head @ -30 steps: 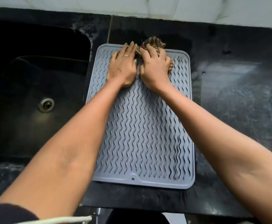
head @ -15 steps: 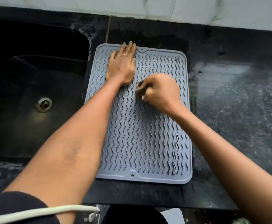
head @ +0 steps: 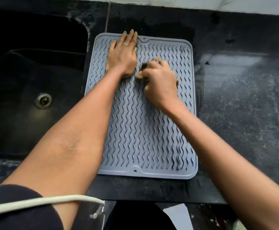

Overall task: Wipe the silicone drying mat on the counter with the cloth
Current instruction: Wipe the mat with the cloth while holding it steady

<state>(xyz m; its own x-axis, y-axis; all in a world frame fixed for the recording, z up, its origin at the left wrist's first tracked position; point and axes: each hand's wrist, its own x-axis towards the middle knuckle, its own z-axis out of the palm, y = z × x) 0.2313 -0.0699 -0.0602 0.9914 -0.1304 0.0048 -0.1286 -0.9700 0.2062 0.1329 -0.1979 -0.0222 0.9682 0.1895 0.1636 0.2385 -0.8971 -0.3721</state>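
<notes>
A grey silicone drying mat (head: 140,133) with wavy ridges lies on the black counter. My left hand (head: 123,55) rests flat on the mat's far left part, fingers straight and reaching the far rim. My right hand (head: 160,80) grips a bunched brown cloth (head: 143,67) and presses it on the mat just right of my left wrist. Most of the cloth is hidden under my fingers; bits show at the left, top and right of the hand.
A black sink (head: 36,90) with a metal drain (head: 43,100) sits left of the mat. The black stone counter (head: 245,100) stretches to the right. A white tiled wall (head: 168,1) runs along the back. A white cord (head: 41,202) crosses my lower left sleeve.
My right hand pulled the cloth from the mat's far edge toward me, then pushed it slightly back up. My left hand stayed flat on the far left of the mat.
</notes>
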